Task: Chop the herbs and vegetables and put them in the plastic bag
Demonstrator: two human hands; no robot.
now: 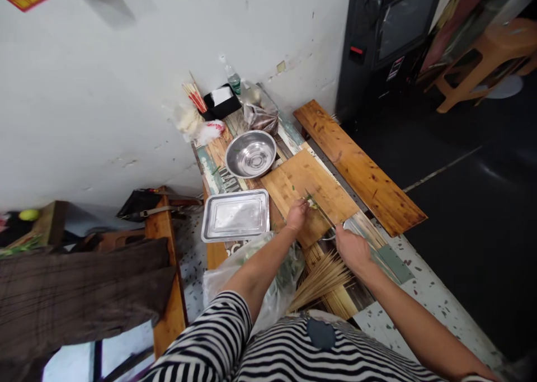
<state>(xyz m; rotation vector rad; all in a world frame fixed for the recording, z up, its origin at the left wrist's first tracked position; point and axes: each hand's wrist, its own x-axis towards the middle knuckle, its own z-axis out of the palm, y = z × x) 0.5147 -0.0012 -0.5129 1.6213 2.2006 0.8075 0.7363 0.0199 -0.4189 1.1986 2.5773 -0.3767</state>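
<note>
Right of centre, our right grip (353, 250) clamps a thin metal knife (325, 211). A slip could cut our left grip (297, 214), pinching green-white vegetable (311, 202).

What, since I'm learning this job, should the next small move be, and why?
Probably a short, careful cut into the greens: the left hand is right at them on the wooden board, and the right hand grips what looks like a thin blade, its end beside them.
</note>
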